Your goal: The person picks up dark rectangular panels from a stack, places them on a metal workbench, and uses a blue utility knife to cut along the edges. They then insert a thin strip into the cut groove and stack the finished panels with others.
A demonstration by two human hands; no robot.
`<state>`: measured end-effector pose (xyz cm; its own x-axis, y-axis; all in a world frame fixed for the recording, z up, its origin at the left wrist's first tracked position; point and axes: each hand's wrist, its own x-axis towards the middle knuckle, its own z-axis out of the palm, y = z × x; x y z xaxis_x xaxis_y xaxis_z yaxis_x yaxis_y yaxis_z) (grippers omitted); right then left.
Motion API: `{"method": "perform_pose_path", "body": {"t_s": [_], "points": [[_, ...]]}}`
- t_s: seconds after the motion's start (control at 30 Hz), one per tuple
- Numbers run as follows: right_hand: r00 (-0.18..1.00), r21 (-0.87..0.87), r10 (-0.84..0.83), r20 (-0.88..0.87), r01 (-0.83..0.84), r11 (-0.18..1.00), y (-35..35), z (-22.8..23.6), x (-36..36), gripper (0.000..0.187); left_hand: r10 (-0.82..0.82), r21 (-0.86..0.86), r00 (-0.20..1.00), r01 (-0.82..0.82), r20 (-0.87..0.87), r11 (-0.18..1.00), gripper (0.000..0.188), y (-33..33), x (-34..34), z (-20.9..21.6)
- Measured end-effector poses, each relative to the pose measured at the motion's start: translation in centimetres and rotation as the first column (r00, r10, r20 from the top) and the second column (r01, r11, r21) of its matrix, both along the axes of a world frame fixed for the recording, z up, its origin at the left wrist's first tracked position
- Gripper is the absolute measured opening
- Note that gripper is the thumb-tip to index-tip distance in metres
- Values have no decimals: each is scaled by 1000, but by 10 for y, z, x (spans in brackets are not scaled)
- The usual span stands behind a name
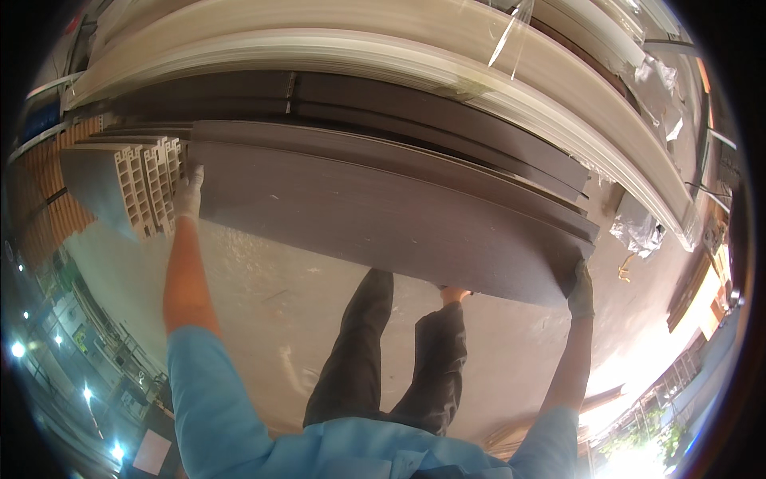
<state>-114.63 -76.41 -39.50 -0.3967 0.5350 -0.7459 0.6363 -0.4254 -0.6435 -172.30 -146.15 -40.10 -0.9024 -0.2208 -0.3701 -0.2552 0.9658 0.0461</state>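
as fingers pinch both ends, dark panel — long axis crosswise, right end lower in view

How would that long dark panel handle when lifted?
The long dark panel is probably stiff, looking flat between the left hand and right hand. Its arm-spanning length may make it awkward, and its smooth-looking face slippery.

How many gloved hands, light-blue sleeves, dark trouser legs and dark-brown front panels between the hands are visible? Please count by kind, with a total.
Gloved hands, left hand and right hand: 2
Light-blue fabric sleeves: 2
Dark fabric trouser legs: 2
Long, flat dark-brown front panel between the hands: 1
Total: 7
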Motion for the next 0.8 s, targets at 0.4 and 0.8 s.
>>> {"method": "perform_pose_path", "body": {"t_s": [0.4, 0.8], "points": [[994, -28, 36, 107, -33, 999, 51, -2, 45, 67, 21, 152, 996, -34, 87, 988, 103, 51, 14, 8], [939, 257, -129, 318, 45, 965, 37, -31, 45, 72, 196, 609, 959, -282, 205, 741, 105, 50, 4, 1]]}}
